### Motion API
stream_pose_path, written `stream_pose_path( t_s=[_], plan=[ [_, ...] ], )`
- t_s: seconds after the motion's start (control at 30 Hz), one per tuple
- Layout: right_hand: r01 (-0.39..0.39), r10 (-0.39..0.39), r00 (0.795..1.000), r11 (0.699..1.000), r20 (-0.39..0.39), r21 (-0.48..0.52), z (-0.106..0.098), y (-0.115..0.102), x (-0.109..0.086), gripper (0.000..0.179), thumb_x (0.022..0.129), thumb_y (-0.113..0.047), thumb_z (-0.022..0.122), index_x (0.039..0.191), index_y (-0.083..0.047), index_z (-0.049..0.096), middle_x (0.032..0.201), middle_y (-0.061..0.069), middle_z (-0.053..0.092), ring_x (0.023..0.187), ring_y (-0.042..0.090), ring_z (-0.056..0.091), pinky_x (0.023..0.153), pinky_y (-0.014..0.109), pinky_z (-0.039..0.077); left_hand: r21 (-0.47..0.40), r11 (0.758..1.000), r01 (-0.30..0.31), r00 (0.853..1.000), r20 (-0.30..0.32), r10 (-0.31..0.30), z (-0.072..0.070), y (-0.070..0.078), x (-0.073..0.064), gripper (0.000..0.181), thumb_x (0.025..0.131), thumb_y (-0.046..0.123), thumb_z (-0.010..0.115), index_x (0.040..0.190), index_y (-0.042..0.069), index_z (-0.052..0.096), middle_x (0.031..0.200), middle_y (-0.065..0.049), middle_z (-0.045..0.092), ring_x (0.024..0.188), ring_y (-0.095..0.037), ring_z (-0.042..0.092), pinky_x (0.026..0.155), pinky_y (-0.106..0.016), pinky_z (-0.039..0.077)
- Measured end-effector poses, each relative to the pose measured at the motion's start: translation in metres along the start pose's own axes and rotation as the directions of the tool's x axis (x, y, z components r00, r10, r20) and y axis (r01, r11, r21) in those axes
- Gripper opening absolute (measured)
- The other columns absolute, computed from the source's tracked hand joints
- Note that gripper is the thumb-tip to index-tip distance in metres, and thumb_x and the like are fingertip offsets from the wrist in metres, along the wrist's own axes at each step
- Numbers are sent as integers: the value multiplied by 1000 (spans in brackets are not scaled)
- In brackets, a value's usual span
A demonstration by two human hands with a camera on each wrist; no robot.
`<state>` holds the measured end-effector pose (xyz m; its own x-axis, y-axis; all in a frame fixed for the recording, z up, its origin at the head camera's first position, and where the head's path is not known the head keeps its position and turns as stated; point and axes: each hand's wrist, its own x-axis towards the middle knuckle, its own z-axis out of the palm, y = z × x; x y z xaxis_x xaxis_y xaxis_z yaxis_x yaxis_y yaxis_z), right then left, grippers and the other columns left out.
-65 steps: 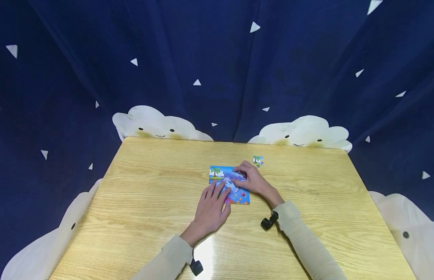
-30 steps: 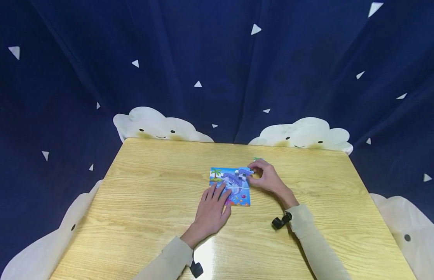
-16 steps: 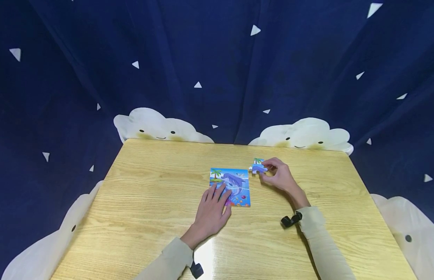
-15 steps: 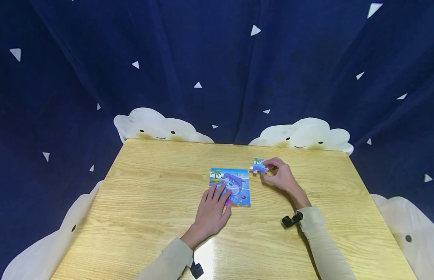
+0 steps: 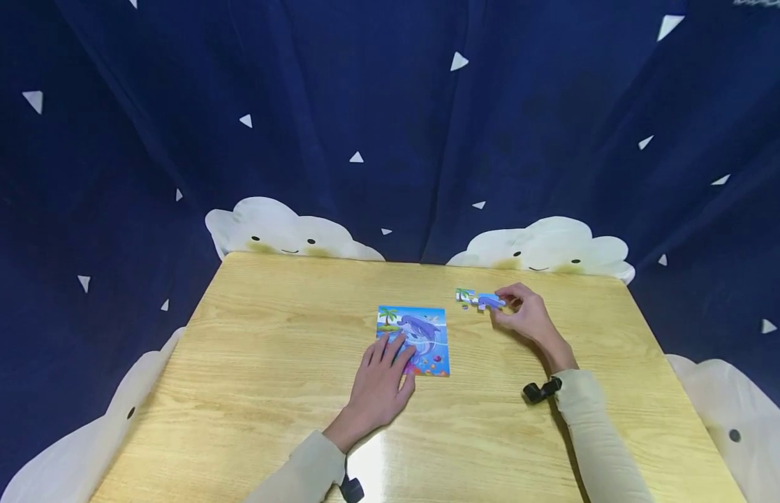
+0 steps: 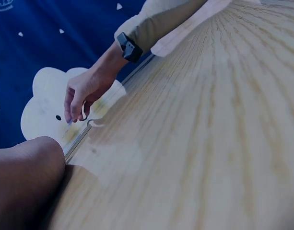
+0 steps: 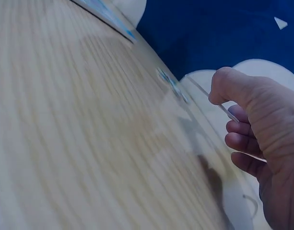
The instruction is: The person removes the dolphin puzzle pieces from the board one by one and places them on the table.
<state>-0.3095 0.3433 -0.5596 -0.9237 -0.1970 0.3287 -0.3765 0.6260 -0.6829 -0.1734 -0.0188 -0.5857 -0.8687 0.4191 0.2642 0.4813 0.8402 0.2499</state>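
Note:
A square dolphin picture board (image 5: 432,353) with a palm tree printed on it lies flat on the wooden table. My left hand (image 5: 378,383) rests over its lower left part, fingers extended and covering that corner. Between thumb and fingers my right hand (image 5: 528,312) pinches a jigsaw puzzle piece (image 5: 490,302) showing a purple dolphin. In the right wrist view the held piece (image 7: 204,91) appears edge-on, raised over the table. Just left of it, a palm tree puzzle piece (image 5: 464,295) lies on the table, beyond the board's upper right corner.
The wooden table (image 5: 270,335) runs back to a navy curtain (image 5: 390,126) with white triangles and smiling clouds. A black wrist camera (image 5: 542,390) sits at the right cuff, another black camera (image 5: 351,489) at the left.
My right hand has lifted the dolphin piece off the picture board and carried it right, past the palm tree piece. The left hand stays on the board.

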Motion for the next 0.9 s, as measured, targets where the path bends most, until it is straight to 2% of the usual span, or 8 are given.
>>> stream_pose_path(
  t_s=[0.13,0.3,0.53,0.73,0.9],
  plan=[
    [-22,22,1000,999,-19,-23,-3,14,2,35,78,-5,84,110,2,75,99,14,68,86,25,60,73,20,47,0,1000,-8,1000,-20,8,2,0,-1,49,106,39,43,150,21,55,163,-8,42,153,-38,31,120,-54,29],
    [-42,41,999,997,-10,-61,-2,25,4,34,79,-9,84,110,0,76,103,15,66,87,25,56,73,22,43,-7,1000,-7,1000,-11,7,3,-1,0,50,107,39,42,152,22,53,165,-8,40,154,-38,29,121,-54,28],
    [-51,52,999,996,14,-77,4,29,5,36,82,-10,81,115,2,75,109,19,59,91,27,53,76,28,43,-8,1000,-13,1000,-25,13,2,-1,-2,48,106,38,44,150,21,55,164,-8,41,153,-39,30,120,-54,29],
    [-57,62,996,995,66,-76,6,27,3,47,90,-20,78,131,0,68,116,19,52,94,26,46,79,32,39,-11,1000,-19,999,-41,18,3,-1,-1,48,105,37,45,149,20,56,163,-9,42,153,-40,31,119,-55,29],
    [-34,38,997,996,60,-77,8,27,3,43,92,-20,78,129,0,69,117,20,52,95,26,46,81,35,38,1,1000,-12,999,-33,12,3,-1,-2,49,106,38,43,149,21,56,163,-8,41,153,-39,31,119,-54,29]
  ],
)
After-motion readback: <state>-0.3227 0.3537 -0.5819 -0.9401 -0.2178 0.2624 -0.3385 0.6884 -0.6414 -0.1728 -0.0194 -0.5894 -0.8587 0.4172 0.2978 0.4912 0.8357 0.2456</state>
